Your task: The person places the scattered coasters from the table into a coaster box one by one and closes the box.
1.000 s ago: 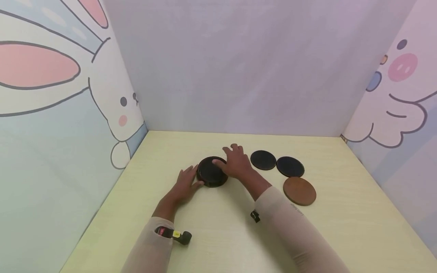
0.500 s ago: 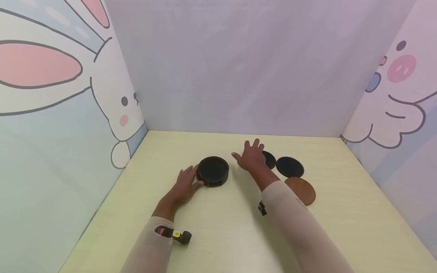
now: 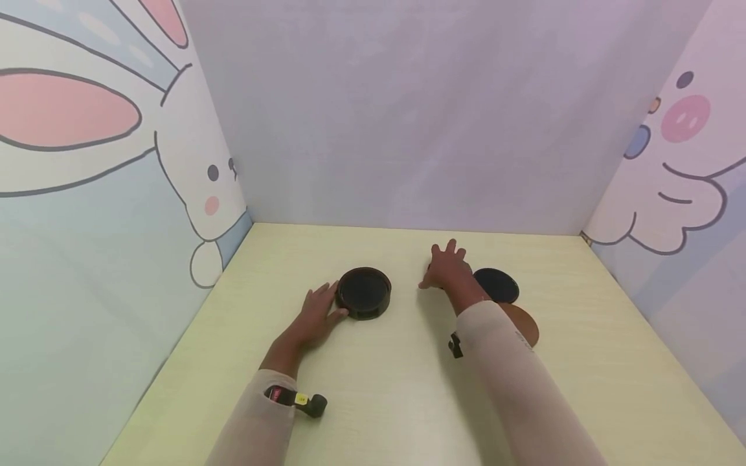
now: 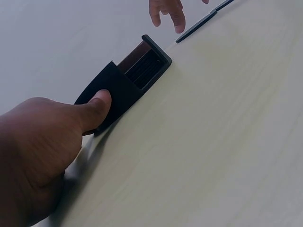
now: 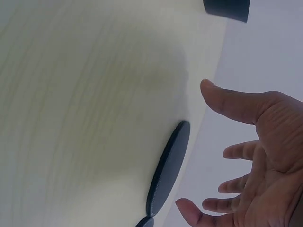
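Hovering with the right hand [image 3: 447,267] over the first black disc [image 5: 169,168] — thumb and fingers spread wide, gripping nothing. In the head view, mostly hiding that disc; in the right wrist view, leaving it visible flat on the pale surface [image 3: 361,388], just beside the fingertips. Hard to tell whether touching at the lowest fingertip. Just to the right, seemingly edge to edge with the first: a second black disc [image 3: 497,285]. Nearer the body, just beside the second and partly behind the right sleeve [image 3: 513,369]: a brown disc [image 3: 524,323].

Well to the left — holding a round black holder [image 4: 122,97] by its left side with the left hand [image 3: 315,314], thumb pressed to the wall. Through the holder's side gap, dark layered edges.
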The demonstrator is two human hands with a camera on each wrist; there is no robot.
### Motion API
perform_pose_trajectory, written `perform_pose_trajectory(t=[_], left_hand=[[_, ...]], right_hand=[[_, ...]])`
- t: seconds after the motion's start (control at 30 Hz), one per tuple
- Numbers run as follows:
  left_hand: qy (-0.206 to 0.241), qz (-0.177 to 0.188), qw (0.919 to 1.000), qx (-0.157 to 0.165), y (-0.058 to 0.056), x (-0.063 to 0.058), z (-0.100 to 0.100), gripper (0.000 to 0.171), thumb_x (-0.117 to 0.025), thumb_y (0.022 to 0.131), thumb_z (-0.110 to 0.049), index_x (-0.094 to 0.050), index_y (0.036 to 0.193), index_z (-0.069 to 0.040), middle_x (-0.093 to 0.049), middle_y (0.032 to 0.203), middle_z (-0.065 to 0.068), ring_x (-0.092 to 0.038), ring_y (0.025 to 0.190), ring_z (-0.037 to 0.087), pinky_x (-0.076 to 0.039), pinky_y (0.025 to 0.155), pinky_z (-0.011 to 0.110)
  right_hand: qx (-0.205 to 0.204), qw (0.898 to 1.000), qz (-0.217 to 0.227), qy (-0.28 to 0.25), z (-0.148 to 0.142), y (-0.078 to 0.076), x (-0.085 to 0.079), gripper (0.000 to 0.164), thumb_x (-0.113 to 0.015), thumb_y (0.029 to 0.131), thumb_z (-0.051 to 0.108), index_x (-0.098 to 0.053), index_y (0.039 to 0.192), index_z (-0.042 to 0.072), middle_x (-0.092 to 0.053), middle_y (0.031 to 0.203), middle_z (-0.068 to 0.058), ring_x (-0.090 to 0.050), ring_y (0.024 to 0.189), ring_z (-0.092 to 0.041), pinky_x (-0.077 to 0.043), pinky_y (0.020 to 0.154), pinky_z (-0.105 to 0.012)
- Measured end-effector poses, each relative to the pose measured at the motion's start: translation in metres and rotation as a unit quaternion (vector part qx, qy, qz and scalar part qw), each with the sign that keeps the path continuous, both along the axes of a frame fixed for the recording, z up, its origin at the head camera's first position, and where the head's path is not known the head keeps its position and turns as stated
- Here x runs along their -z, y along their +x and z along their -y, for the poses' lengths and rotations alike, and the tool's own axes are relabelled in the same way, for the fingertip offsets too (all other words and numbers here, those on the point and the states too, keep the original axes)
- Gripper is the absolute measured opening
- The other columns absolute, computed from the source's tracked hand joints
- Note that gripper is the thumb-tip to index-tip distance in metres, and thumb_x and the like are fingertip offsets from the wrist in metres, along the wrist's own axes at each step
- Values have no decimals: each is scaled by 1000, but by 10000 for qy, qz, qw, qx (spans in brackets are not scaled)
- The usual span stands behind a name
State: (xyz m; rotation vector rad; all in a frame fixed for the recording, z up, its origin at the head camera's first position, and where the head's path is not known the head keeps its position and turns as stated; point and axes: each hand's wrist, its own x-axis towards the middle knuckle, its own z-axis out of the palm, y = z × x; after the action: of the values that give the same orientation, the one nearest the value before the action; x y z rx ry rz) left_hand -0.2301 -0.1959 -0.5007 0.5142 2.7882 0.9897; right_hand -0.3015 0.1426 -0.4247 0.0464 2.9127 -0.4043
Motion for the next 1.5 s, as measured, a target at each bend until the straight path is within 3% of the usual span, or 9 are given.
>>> perform_pose_trajectory(t=[0.33,0.67,0.93,1.5], left_hand=[[-65,36,10000,27,0,-1,-1,78,-54,114,-41,-18,176,-10,-27,182,14,-11,173,40,5,141,61],[-64,-86,9999,24,-2,1,-1,78,-55,114,-40,-19,176,-9,-29,181,15,-13,172,42,3,140,64],[-93,-15,10000,2,-3,2,-1,77,-54,114,-40,-19,176,-10,-29,181,14,-13,172,40,4,141,62],[-39,-59,10000,16,0,0,-1,77,-55,114,-39,-21,175,-6,-30,180,18,-14,172,43,2,141,63]], right_hand=[[69,9996,265,-104,-27,-6,9,102,-86,90,39,-33,169,3,-22,168,-39,-32,150,-63,-47,115,-73],[96,9990,404,-168,-31,-5,2,103,-86,90,44,-35,169,3,-34,164,-41,-35,150,-63,-43,119,-73],[62,9983,563,-151,-32,-4,-1,89,-85,92,43,-48,161,0,-53,157,-34,-45,146,-61,-46,117,-72],[-87,9984,540,-156,-28,-8,2,79,-82,91,41,-57,156,3,-52,152,-36,-45,139,-56,-49,112,-71]])
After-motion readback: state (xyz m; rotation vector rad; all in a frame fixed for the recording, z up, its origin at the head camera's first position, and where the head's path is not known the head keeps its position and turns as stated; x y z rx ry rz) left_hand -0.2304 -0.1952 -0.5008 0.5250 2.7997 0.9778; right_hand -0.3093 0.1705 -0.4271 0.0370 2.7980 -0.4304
